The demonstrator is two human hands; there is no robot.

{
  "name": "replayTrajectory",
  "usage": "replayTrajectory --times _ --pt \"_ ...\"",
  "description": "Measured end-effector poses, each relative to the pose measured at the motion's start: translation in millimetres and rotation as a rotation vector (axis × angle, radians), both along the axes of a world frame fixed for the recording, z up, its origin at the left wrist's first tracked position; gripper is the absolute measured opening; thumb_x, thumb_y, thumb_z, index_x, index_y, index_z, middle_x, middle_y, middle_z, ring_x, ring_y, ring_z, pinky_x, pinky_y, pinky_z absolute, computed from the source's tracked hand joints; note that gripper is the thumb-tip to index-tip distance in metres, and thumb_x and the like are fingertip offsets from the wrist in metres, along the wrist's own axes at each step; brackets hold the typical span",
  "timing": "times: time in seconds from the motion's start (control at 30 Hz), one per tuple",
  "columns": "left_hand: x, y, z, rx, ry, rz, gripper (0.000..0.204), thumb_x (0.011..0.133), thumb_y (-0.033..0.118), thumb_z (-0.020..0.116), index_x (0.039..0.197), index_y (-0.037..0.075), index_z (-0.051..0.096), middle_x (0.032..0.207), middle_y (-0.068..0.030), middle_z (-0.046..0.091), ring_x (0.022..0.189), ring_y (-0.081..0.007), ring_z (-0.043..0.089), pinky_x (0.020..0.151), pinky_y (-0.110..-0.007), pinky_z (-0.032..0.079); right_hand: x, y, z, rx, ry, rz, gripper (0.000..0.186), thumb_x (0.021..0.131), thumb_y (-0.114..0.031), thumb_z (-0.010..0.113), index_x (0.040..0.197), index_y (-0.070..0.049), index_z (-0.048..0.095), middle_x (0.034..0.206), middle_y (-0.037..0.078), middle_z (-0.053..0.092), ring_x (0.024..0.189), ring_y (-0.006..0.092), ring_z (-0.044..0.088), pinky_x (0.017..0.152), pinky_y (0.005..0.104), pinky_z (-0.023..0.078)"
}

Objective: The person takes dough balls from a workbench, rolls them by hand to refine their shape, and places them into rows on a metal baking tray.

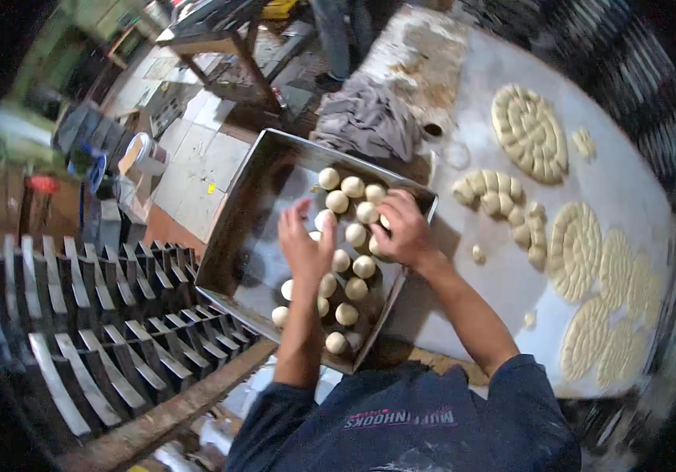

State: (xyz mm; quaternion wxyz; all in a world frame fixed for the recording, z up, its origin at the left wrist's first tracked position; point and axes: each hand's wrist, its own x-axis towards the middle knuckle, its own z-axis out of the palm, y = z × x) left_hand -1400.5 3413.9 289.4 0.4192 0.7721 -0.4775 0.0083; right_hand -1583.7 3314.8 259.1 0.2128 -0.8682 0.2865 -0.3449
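Round pale dough balls (364,267) lie in a loose cluster over the right part of a deep metal tray (253,266). My left hand (306,244) is over the middle of the tray, its fingers apart and pointing away from me. One dough ball (323,220) shows between its thumb and fingers, apparently not gripped. Near the tray's right wall, my right hand (405,228) curls its fingers round a dough ball (385,223), which they partly hide. Other balls sit close to its fingertips.
Right of the tray, a pale worktable (464,295) bears segmented dough rounds (529,134), a dough strip (495,193) and small scraps. A crumpled grey cloth (365,118) lies beyond the tray. Slatted metal racks (110,358) stand left; a white bucket (149,156) stands farther off. A person's legs (338,35) show behind.
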Motion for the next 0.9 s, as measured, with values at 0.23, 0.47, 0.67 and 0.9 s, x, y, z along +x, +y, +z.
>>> replayTrajectory --times 0.23,0.47,0.67,0.9 --pt "-226 -4 -44 0.204 0.363 -0.744 0.034 0.084 0.023 0.077 0.11 0.003 0.07 0.099 -0.0158 0.068 0.084 -0.0251 0.066 0.074 -0.034 0.055 -251 83 -8 -0.104 -0.137 -0.743 0.008 0.08 -0.006 0.067 0.086 -0.003 0.063 0.091 0.013 0.06 0.093 0.033 0.059 0.085 0.0441 0.049" --pt "-311 -202 -95 0.637 0.623 -0.361 0.073 0.088 0.057 0.067 0.119 -0.009 0.065 0.104 -0.0235 0.069 0.098 -0.0339 0.068 0.087 -0.049 0.055 -428 175 -54 0.018 -0.147 -1.008 0.006 0.085 -0.005 0.066 0.085 -0.003 0.062 0.087 0.013 0.059 0.079 0.029 0.06 0.069 0.0391 0.05" --pt "-356 -203 -114 0.305 0.858 -0.351 0.061 0.084 0.045 0.075 0.113 -0.007 0.062 0.104 -0.0182 0.066 0.089 -0.031 0.066 0.079 -0.04 0.057 -498 229 -88 0.06 -0.162 -0.983 0.007 0.083 -0.005 0.067 0.084 -0.002 0.061 0.087 0.011 0.059 0.073 0.0252 0.06 0.062 0.035 0.05" --pt "-371 1 -147 0.015 0.609 -0.162 0.055 0.085 0.016 0.081 0.117 -0.003 0.039 0.112 -0.0162 0.054 0.099 -0.0219 0.057 0.085 -0.036 0.052 -487 218 -85 0.216 -0.251 -1.072 0.01 0.081 -0.01 0.067 0.087 -0.005 0.06 0.087 0.013 0.06 0.082 0.0312 0.061 0.069 0.0422 0.05"
